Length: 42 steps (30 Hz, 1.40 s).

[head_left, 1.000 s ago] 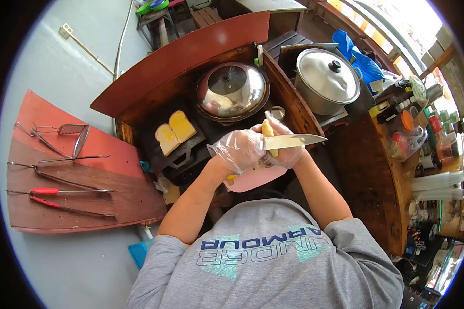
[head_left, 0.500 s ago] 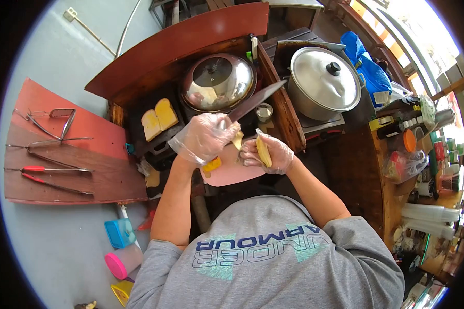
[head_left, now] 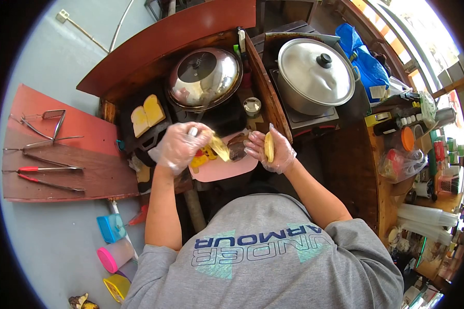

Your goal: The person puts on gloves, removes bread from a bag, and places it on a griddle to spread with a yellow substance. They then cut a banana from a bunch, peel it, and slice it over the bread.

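My left hand (head_left: pixel 181 147), in a clear plastic glove, is closed around a knife (head_left: pixel 193 132); its pale handle end shows, and the blade is hard to make out. A strip of banana peel (head_left: pixel 220 149) hangs from the same hand. My right hand (head_left: pixel 281 152), also gloved, holds a pale yellow banana (head_left: pixel 269 147) against its palm, fingers fairly straight. Below and between both hands lies a pink cutting board (head_left: pixel 224 172), with yellow-orange pieces (head_left: pixel 197 161) on its left part and something dark (head_left: pixel 237 147) at its back.
Two bread slices (head_left: pixel 148 116) lie on a dark griddle at the left. Behind the board stand a domed lidded pan (head_left: pixel 205 77) and a small round metal container (head_left: pixel 252 106). A large lidded pot (head_left: pixel 317 77) is at the right. Tongs (head_left: pixel 49 169) lie on the red-brown board.
My left hand has moved left, away from the right hand, with the peel dangling from it. The knife has swung from pointing right to a less visible position. The right hand's fingers have straightened.
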### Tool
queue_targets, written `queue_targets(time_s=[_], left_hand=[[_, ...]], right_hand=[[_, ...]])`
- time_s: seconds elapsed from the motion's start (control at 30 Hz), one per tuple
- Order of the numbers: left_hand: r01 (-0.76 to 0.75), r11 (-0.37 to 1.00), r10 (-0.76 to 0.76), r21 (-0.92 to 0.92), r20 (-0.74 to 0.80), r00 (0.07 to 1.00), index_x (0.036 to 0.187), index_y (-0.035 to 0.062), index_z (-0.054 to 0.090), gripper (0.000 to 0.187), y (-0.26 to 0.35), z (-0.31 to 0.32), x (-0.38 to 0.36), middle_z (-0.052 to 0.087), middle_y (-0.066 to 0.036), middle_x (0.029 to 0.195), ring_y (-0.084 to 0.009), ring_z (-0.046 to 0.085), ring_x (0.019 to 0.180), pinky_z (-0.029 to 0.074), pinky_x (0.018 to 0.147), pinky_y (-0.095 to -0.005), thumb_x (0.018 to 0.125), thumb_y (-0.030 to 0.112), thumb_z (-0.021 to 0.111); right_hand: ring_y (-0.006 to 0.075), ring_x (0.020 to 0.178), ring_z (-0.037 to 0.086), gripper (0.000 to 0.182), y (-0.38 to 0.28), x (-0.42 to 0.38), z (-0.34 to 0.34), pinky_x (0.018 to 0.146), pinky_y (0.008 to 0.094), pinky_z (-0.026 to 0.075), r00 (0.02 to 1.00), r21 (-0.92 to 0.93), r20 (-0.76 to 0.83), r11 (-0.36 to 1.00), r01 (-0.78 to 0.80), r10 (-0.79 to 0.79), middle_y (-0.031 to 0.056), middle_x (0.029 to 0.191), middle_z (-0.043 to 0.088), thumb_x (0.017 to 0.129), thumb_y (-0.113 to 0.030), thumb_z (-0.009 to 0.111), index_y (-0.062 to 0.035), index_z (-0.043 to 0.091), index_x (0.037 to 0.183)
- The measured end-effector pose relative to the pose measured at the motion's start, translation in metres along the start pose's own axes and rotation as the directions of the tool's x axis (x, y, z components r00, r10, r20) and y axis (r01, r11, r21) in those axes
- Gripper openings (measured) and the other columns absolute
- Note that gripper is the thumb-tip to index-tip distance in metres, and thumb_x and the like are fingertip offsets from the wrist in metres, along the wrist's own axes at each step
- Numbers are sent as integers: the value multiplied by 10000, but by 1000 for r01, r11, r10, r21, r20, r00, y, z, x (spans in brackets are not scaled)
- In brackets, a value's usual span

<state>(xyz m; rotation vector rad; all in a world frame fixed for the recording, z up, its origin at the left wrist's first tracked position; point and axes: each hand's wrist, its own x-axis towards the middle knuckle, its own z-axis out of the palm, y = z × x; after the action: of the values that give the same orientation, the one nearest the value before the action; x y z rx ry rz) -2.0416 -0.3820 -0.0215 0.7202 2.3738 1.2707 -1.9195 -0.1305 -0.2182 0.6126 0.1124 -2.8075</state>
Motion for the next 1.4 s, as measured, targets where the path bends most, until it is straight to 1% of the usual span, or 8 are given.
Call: queue_targets(time_s=[0.33,0.47,0.6,0.83,1.03,1.13,1.2,1.4], left_hand=[[15,805,49,593,-92,995,850,32,710,347,-147,89,13,705,-230,804,-429,679,771,548,699,-457,949,364,703],[139,982,-109,129,-219,970,962,25,750,347,-78,93,-9,753,-197,894,-361,736,815,564,750,-421,1021,349,638],[-133,966,110,-222,-115,987,1106,34,781,308,-46,111,-17,768,-66,895,-127,685,822,538,766,-300,978,312,754],[-8,1000,8,-27,-6,1000,1053,24,782,329,-14,102,-15,763,-130,845,-211,706,751,548,728,-340,943,333,774],[-31,1000,31,6,-10,999,949,14,759,269,-20,87,-17,746,-138,803,-240,711,720,547,692,-370,960,282,741],[-332,940,338,83,-82,937,953,20,758,221,-24,77,-20,743,-125,793,-230,689,687,543,678,-364,966,239,738],[-118,992,103,-52,-227,968,939,25,759,196,-24,71,-23,734,-104,779,-209,671,675,539,679,-339,971,218,740],[212,970,-197,114,-132,971,1596,27,397,823,-40,47,-37,588,-33,645,-108,522,611,452,620,-299,970,427,753]], right_hand=[[434,1382,504,602,5,4,24,1175,627,393,988,122,51,983,136,-143,165,1371,618,1061,-545,505,-55,548,1407],[425,1411,473,608,13,1,57,1197,633,358,975,173,-37,960,221,-218,149,1427,588,1064,-557,482,-93,518,1455],[388,1363,522,592,25,6,80,1193,624,360,969,165,31,957,237,-245,116,1377,663,1073,-592,416,-100,630,1323],[354,1364,527,573,36,13,97,1184,627,368,938,82,236,967,242,-255,96,1412,645,1067,-575,436,-104,661,1303],[331,1269,608,230,38,11,98,1167,583,415,950,84,185,967,240,-252,109,1185,740,977,-275,588,-108,704,869],[341,1230,629,182,32,16,94,1160,579,427,946,182,165,951,250,-280,149,1162,738,934,-211,584,-83,703,880],[364,1182,653,200,28,9,100,1166,584,429,955,175,86,948,265,-283,189,1156,734,916,-203,574,-50,700,891],[333,998,691,293,20,2,118,1082,530,535,953,233,-201,934,271,-226,135,876,706,977,-304,604,-41,664,861]])
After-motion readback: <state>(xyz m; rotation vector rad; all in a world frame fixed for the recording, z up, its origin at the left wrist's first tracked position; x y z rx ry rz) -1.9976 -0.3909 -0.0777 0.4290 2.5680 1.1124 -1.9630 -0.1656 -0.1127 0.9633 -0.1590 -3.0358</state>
